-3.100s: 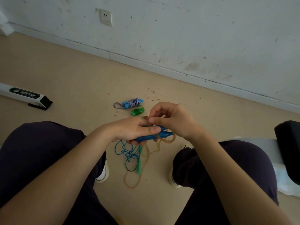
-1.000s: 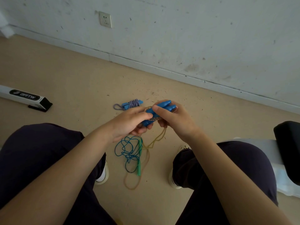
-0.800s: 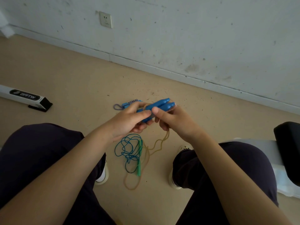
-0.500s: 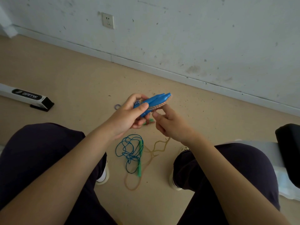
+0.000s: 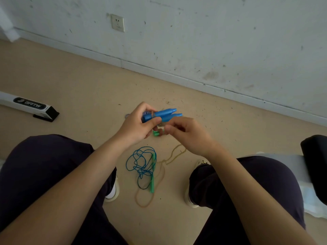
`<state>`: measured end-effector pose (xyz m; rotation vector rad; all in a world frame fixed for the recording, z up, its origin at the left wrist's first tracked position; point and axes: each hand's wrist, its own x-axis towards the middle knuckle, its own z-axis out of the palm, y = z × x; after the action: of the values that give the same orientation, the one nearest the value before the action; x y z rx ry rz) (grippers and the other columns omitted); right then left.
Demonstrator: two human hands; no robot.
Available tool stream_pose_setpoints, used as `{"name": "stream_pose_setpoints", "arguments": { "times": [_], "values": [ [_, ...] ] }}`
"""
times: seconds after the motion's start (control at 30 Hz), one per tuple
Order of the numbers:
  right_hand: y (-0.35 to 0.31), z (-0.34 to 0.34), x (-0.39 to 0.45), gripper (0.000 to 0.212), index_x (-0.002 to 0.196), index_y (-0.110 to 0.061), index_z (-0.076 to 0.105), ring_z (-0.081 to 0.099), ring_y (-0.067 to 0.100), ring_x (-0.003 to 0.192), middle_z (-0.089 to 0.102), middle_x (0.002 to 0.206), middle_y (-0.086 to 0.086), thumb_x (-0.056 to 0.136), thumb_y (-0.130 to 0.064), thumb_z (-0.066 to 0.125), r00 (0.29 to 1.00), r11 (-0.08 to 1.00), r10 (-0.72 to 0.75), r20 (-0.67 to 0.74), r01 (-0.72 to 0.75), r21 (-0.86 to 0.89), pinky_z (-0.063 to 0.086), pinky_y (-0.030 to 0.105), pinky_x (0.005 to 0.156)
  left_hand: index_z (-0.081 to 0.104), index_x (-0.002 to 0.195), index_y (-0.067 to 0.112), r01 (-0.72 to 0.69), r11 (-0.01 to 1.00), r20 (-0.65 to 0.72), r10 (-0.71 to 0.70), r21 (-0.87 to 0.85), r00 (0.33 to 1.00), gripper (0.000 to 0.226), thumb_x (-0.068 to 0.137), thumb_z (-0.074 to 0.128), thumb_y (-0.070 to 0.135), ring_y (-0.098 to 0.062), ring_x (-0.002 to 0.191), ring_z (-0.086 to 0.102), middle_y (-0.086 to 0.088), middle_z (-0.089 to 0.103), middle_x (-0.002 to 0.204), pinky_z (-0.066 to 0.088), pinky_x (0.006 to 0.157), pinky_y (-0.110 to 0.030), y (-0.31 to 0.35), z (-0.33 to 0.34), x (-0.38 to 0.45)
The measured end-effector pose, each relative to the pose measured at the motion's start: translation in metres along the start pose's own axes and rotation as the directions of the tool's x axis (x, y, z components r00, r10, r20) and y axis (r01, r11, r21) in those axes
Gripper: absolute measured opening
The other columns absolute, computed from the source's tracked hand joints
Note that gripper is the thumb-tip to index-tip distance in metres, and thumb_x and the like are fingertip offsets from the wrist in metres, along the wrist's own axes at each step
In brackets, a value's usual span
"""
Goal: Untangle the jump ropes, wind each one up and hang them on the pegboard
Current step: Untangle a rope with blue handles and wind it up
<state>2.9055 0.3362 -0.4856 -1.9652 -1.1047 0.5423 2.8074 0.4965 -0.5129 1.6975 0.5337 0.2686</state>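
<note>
My left hand (image 5: 138, 124) grips two blue handles (image 5: 164, 114) held side by side, with a tan rope wound round them near my thumb. My right hand (image 5: 185, 133) pinches that tan rope (image 5: 174, 155) just below the handles; the rest of it trails down to the floor in a loose loop. A blue rope (image 5: 139, 163) with a green handle (image 5: 153, 175) lies tangled on the floor between my feet. A second green handle (image 5: 156, 133) peeks out under my hands. A wound blue-and-white rope (image 5: 127, 115) is mostly hidden behind my left hand.
I sit with both knees (image 5: 44, 167) apart over a beige floor. A white bar with a black end (image 5: 28, 105) lies at the left. The wall with a socket (image 5: 117, 23) stands ahead. A black and white object (image 5: 315, 167) is at the right edge.
Both hands have lifted the blue handles up off my lap. My right hand slid from the handles down to the tan rope below them, and more rope is wound round the handles.
</note>
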Motion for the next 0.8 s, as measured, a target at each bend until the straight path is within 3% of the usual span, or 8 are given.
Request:
{"name": "stream_pose_setpoints", "arguments": {
  "times": [0.17,0.3,0.43,0.57,0.7,0.8],
  "values": [
    [0.0,-0.016,0.0,0.005,0.079,-0.017,0.074,0.053,0.003,0.071,0.056,0.08,-0.006,0.083,-0.019,0.077,0.958,0.977,-0.203,-0.203,0.185,-0.105,0.04,0.012,0.065,0.061,0.103,0.015,0.054,0.993,0.223,-0.028,-0.109,0.974,0.014,0.091,0.069,0.012,-0.015,0.043,0.046,-0.013,0.069,0.07,0.034,0.039,-0.022,0.004,0.002,-0.005],
    [0.006,-0.023,0.001,0.015,0.074,-0.013,0.07,0.054,0.005,0.075,0.058,0.082,-0.003,0.077,-0.024,0.081,0.971,0.993,-0.115,-0.208,0.12,0.012,0.044,0.017,0.071,0.062,0.102,0.02,0.148,0.968,0.431,-0.048,-0.201,0.901,0.024,0.08,0.073,0.021,-0.018,0.046,0.046,-0.02,0.069,0.075,0.035,0.039,-0.022,0.008,0.003,-0.012],
    [0.007,-0.017,0.001,0.018,0.075,-0.015,0.063,0.048,0.002,0.06,0.057,0.068,-0.003,0.085,-0.026,0.074,0.994,0.997,0.003,-0.109,0.005,0.078,0.039,0.015,0.059,0.058,0.104,0.018,0.15,0.975,0.453,-0.059,-0.166,0.889,0.03,0.078,0.073,0.02,-0.015,0.044,0.048,-0.017,0.071,0.075,0.037,0.039,-0.022,0.011,0.003,-0.014],
    [0.009,-0.001,0.0,0.025,0.079,-0.012,0.057,0.041,0.006,0.053,0.051,0.061,-0.003,0.093,-0.032,0.065,0.998,0.998,0.065,-0.024,-0.066,-0.018,0.036,0.022,0.053,0.051,0.104,0.016,0.096,0.995,0.486,-0.069,-0.029,0.871,0.019,0.093,0.065,0.008,-0.014,0.055,0.054,-0.008,0.071,0.077,0.041,0.047,-0.022,0.005,0.006,-0.016],
    [0.007,0.001,0.0,0.027,0.078,-0.011,0.056,0.041,0.007,0.05,0.052,0.058,-0.003,0.092,-0.032,0.066,0.994,0.994,0.025,-0.108,-0.036,-0.1,0.034,0.021,0.049,0.049,0.113,0.017,0.116,0.993,0.491,-0.112,0.022,0.864,0.019,0.098,0.06,0.019,-0.012,0.069,0.054,0.001,0.065,0.079,0.04,0.053,-0.022,0.004,0.009,-0.018],
    [0.005,0.002,0.001,0.024,0.077,-0.014,0.056,0.044,0.009,0.05,0.056,0.058,0.003,0.091,-0.03,0.067,0.988,0.992,-0.034,-0.153,0.014,-0.129,0.037,0.025,0.048,0.052,0.12,0.019,0.128,0.99,0.483,-0.142,0.061,0.864,0.032,0.094,0.064,0.034,-0.01,0.058,0.05,0.002,0.061,0.075,0.037,0.048,-0.021,0.007,0.009,-0.017]
  ]
}}
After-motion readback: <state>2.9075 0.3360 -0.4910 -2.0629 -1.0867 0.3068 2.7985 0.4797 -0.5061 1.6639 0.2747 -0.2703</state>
